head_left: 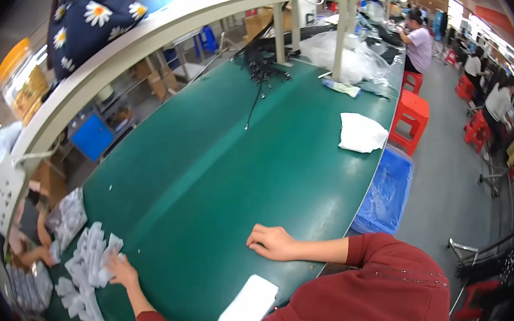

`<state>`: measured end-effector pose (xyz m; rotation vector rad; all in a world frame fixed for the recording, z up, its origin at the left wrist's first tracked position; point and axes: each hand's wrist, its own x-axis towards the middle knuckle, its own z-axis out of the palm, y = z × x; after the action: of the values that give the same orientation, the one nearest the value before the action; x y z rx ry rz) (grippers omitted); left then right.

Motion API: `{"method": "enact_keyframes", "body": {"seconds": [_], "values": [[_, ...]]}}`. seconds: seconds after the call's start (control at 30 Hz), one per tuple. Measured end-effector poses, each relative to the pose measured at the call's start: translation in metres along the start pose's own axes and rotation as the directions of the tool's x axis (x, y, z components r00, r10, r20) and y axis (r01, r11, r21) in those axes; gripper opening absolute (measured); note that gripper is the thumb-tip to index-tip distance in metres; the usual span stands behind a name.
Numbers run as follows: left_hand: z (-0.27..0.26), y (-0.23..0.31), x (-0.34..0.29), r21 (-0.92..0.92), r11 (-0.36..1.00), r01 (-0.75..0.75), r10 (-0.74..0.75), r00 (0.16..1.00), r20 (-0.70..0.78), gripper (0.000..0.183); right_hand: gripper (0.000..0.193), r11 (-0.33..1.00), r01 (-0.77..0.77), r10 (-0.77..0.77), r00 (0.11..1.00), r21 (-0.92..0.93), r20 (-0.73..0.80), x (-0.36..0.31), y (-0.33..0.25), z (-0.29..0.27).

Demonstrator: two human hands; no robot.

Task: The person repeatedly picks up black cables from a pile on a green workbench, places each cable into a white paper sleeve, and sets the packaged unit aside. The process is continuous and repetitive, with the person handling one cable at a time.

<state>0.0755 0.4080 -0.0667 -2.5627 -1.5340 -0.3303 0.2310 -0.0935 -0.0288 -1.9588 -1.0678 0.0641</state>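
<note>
My left hand (121,270) reaches to the left side of the green table. Its fingers are stretched out and touch the edge of a loose pile of small clear plastic-wrapped pieces (87,261); what is inside them is too blurred to tell. Near the table's front edge rests my right hand (274,243), its fingers curled in and nothing visible in them. Between my arms, close to my body, lies a white stack of flat cards or bags (247,309) with a small dark mark.
Another person's hands (44,252) work at the far left beside filled clear bags (66,219). Black cables (261,68) and a white cloth-like bundle (361,132) lie farther along the green table (208,158). A blue bin (385,192) and red stools (411,116) stand to the right.
</note>
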Motion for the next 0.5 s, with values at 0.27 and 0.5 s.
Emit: {"method": "enact_keyframes", "body": {"seconds": [0.27,0.5], "values": [[0.026,-0.011,0.02,0.004,0.978,0.208,-0.2,0.946,-0.254,0.066,0.007,0.998,-0.042,0.039,0.998,0.057,0.043,0.02,0.001,0.007],[-0.01,-0.019,-0.062,0.006,0.997,0.077,-0.076,0.995,-0.068,0.061,0.005,0.997,0.03,-0.028,0.999,0.071,-0.023,0.02,0.01,0.015]]}}
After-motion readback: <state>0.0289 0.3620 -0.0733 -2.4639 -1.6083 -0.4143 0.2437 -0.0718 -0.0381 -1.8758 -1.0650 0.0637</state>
